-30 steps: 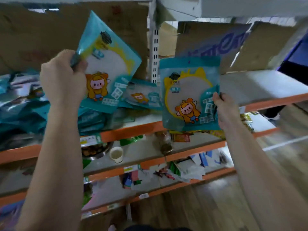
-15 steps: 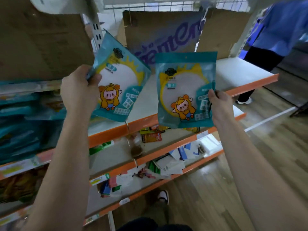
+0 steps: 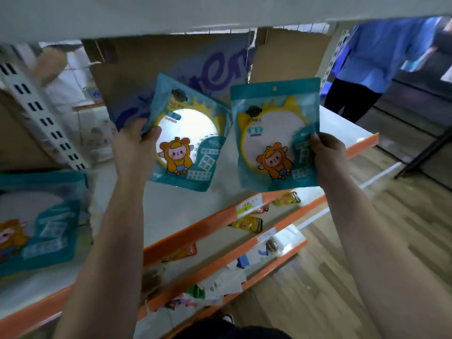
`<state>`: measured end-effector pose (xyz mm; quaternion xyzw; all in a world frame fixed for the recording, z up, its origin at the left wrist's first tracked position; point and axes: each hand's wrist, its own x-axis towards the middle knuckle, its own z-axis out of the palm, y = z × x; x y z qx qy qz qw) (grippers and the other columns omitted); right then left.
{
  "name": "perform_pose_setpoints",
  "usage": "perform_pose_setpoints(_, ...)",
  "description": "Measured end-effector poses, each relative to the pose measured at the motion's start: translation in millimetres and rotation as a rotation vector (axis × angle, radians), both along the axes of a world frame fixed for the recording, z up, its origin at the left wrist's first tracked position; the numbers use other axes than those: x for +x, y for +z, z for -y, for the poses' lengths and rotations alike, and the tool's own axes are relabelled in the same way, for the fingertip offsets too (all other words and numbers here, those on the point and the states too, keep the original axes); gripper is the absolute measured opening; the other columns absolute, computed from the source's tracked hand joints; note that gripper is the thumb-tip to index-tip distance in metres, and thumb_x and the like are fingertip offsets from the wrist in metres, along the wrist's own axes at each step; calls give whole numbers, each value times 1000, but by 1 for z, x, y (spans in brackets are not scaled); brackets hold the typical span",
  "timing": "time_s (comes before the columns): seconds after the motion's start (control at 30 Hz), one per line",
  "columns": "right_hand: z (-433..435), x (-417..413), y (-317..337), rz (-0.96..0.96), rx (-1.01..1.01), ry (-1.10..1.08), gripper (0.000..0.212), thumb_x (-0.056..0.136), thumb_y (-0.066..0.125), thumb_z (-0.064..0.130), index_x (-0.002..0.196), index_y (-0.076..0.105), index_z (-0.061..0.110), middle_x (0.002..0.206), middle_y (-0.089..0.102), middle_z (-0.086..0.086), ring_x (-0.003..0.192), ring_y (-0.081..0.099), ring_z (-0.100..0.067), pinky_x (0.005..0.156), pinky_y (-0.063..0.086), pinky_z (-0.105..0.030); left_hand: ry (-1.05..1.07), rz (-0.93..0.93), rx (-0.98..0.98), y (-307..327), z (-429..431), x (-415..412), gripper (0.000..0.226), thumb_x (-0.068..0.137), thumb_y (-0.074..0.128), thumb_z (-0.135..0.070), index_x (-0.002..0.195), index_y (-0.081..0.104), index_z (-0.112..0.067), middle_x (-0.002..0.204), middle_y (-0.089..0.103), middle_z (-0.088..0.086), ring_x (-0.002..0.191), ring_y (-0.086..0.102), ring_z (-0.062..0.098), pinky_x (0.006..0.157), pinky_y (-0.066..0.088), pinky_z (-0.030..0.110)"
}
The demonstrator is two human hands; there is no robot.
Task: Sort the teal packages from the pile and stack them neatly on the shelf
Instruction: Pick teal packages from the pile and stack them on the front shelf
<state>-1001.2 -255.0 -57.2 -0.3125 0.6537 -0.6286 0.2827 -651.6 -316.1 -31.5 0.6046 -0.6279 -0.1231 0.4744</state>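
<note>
left hand (image 3: 133, 152) grips a tilted teal pack (image 3: 188, 135), right hand (image 3: 327, 152) grips an upright pack (image 3: 275, 133), both held above the white shelf (image 3: 342, 128) with its orange edge; another pack (image 3: 41, 221) lies on it at left; cardboard (image 3: 288, 55) behind, wood floor (image 3: 367, 241) below

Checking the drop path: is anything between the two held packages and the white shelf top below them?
Nothing visible. The left hand and right hand each hold a teal package above a bare stretch of shelf. Another teal package lies far left, off the path.
</note>
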Motion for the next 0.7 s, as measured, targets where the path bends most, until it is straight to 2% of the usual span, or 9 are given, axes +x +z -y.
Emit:
perform_pose_setpoints(0.13, 29, -35, -7, -6, 36, -8, 18, 97, 56, 27, 83, 67, 24, 80, 71, 0, 73, 69, -18, 70, 57, -36, -10, -37, 80, -8, 30, -32, 25, 91, 57, -23, 84, 56, 1, 79, 57, 21, 70, 46, 23, 56, 31, 28)
perform_pose_setpoints(0.27, 61, -66, -20, -18, 50, 29, 18, 99, 54, 26, 89, 67, 20, 80, 69, -2, 68, 68, -14, 63, 56, -30, 16, -101, 132, -20, 52, -60, 23, 93, 56, -25, 83, 53, -4, 82, 56, 17, 72, 47, 22, 61, 33, 29)
perform_pose_setpoints(0.33, 81, -82, -28, -22, 65, 63, 20, 99, 52, 26, 96, 67, 13, 82, 68, -4, 70, 67, -17, 66, 57, -31, 31, -124, 148, -30, 60, -74, 24, 93, 55, -25, 84, 52, -3, 79, 55, 14, 71, 46, 21, 61, 32, 29)
perform_pose_setpoints(0.43, 114, -108, -37, -41, 83, 119, 21, 100, 50, 24, 92, 65, 11, 79, 66, -3, 68, 64, -17, 64, 55, -29, 85, -113, 151, -44, 67, -93, 22, 92, 54, -29, 82, 51, -9, 78, 55, 13, 70, 46, 22, 59, 33, 30)
perform_pose_setpoints(0.5, 135, -126, -42, -52, 93, 151, 21, 100, 50, 23, 90, 63, 10, 76, 64, -1, 63, 62, -13, 59, 52, -26, 111, -145, 154, -53, 69, -102, 21, 91, 53, -31, 87, 54, -10, 85, 60, 18, 75, 51, 27, 65, 41, 34)
perform_pose_setpoints(0.6, 166, -156, -48, -79, 125, 212, 22, 100, 49, 24, 90, 63, 10, 76, 64, -1, 61, 62, -11, 54, 49, -22, 90, -365, 156, -62, 64, -118, 14, 93, 55, -18, 103, 61, -12, 104, 64, 19, 95, 61, 37, 87, 49, 51)
perform_pose_setpoints(0.7, 191, -183, -51, -126, 139, 268, 24, 101, 48, 23, 82, 61, 15, 78, 64, -2, 64, 62, -12, 54, 50, -22, 76, -555, 137, -66, 58, -145, 17, 94, 56, -6, 96, 65, -21, 93, 67, 1, 86, 63, 21, 81, 49, 41)
